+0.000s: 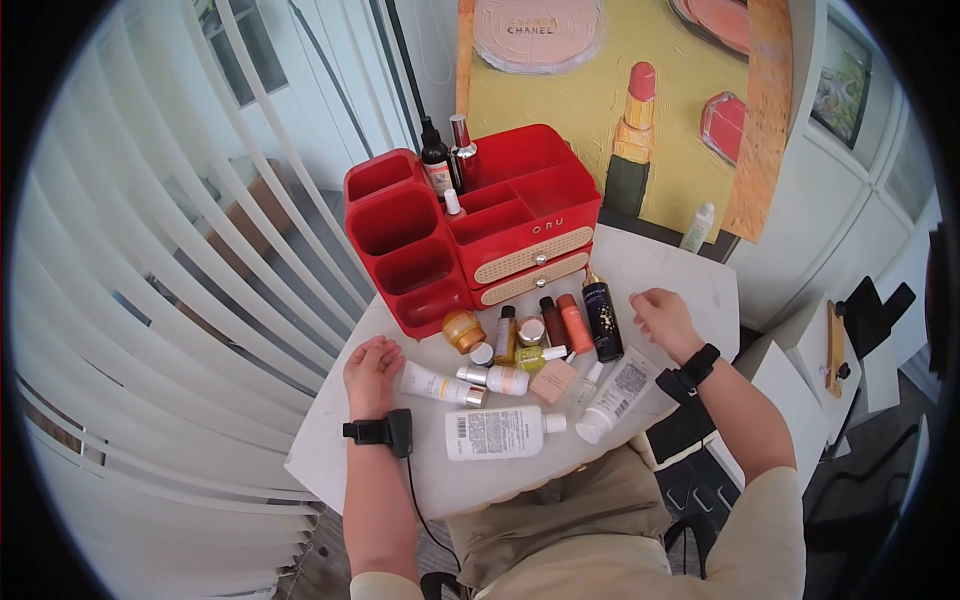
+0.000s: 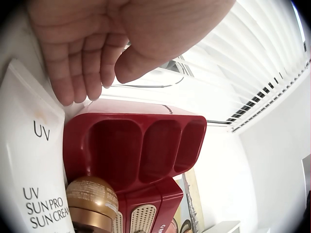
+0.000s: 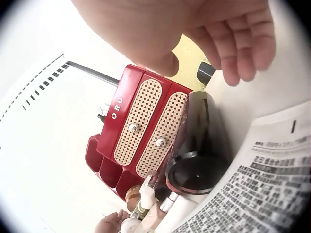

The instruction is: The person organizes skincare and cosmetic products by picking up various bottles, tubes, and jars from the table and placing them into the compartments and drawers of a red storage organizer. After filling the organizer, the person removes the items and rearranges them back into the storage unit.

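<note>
My left hand (image 1: pixel 372 378) rests at the left of the white table with loosely bent fingers and holds nothing. Right beside it lies a white sun cream tube (image 1: pixel 436 384), whose lettering shows in the left wrist view. On the right my right hand (image 1: pixel 664 322) is empty too, its fingers relaxed, near a black bottle with gold specks (image 1: pixel 602 318) and a white tube with printed text (image 1: pixel 616 394). Between the hands lie several cosmetics, among them an amber jar (image 1: pixel 462 330), a coral bottle (image 1: pixel 574 322), a pink-beige bottle (image 1: pixel 552 381) and a large white bottle (image 1: pixel 494 433).
Behind the cosmetics stands a red organizer (image 1: pixel 420 280) with open compartments and two drawers. It holds a black spray bottle (image 1: pixel 436 160), a silver-capped bottle (image 1: pixel 463 155) and a small white-capped bottle (image 1: pixel 454 205). A small bottle (image 1: pixel 698 227) stands at the back right, by a painting (image 1: pixel 570 110).
</note>
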`<state>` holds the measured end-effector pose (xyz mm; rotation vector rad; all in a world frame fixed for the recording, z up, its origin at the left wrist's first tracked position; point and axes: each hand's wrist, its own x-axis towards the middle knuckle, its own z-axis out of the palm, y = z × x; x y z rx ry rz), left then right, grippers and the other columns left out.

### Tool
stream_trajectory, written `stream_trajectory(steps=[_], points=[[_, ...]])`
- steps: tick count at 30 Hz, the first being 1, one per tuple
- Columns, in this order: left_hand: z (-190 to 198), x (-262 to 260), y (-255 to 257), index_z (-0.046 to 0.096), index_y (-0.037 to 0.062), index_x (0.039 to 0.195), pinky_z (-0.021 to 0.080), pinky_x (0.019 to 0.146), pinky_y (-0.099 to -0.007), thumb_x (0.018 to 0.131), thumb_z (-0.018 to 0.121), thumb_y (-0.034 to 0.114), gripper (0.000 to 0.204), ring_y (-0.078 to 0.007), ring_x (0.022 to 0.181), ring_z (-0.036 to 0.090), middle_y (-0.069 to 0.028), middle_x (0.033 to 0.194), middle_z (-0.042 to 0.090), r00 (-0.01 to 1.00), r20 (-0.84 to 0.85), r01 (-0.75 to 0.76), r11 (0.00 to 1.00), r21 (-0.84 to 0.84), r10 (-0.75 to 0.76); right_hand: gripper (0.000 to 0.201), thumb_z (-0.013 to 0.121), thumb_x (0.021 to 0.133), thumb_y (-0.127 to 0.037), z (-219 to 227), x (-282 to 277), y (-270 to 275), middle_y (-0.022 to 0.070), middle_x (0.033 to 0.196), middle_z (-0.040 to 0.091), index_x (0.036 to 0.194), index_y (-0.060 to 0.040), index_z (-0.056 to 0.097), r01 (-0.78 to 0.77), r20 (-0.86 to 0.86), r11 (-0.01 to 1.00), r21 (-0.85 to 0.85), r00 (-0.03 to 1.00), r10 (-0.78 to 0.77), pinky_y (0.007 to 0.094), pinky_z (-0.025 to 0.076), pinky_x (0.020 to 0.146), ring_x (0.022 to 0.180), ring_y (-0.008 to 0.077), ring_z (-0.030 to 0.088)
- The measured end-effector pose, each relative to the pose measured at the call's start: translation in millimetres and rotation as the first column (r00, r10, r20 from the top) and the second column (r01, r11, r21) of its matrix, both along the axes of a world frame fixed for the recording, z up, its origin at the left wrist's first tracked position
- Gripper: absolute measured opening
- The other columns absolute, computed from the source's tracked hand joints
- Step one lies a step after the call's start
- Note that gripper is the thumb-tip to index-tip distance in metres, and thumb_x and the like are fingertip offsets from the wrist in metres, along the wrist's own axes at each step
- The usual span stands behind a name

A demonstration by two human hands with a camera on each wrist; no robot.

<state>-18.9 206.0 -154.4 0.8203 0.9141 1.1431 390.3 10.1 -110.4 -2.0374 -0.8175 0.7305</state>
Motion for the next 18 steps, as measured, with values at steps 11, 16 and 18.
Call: stream_trajectory(steps=[11,16,18], points=[[-1,-2,0,0.058,-0.001,0.109,0.055,0.082,-0.0332,0.095,0.054,0.01,0.018,-0.0212,0.091,0.065,-0.0115,0.098,0.066,1.0,-0.013,-0.002,1.0,0.001,0.002,0.036,0.061,0.085,-0.035,42,-67,80,0.0181,0.068,0.066,0.083,-0.0008,0.072,-0.316,0.423,0.917,0.245,0.886,0.192,0.039,0.053,0.066,0.07,0.0327,0.067],[-3,-2,2,0.059,-0.0012,0.109,0.055,0.081,-0.0332,0.095,0.054,0.01,0.018,-0.0211,0.09,0.066,-0.0112,0.098,0.066,1.0,0.004,0.002,1.0,0.006,-0.002,0.043,0.059,0.084,-0.041,43,-78,115,0.0179,0.066,0.066,0.079,-0.0009,0.072,-0.213,0.411,0.967,0.139,0.901,0.14,0.041,0.053,0.067,0.067,0.0337,0.066],[-1,-1,0,0.059,-0.0013,0.109,0.055,0.081,-0.0332,0.095,0.054,0.011,0.018,-0.021,0.09,0.066,-0.0114,0.097,0.066,1.0,-0.009,-0.005,1.0,-0.005,0.005,0.041,0.059,0.083,-0.04,46,-82,117,0.0197,0.066,0.065,0.077,-0.0011,0.072,-0.161,0.279,0.977,0.143,0.953,0.116,0.042,0.053,0.068,0.068,0.0355,0.066]])
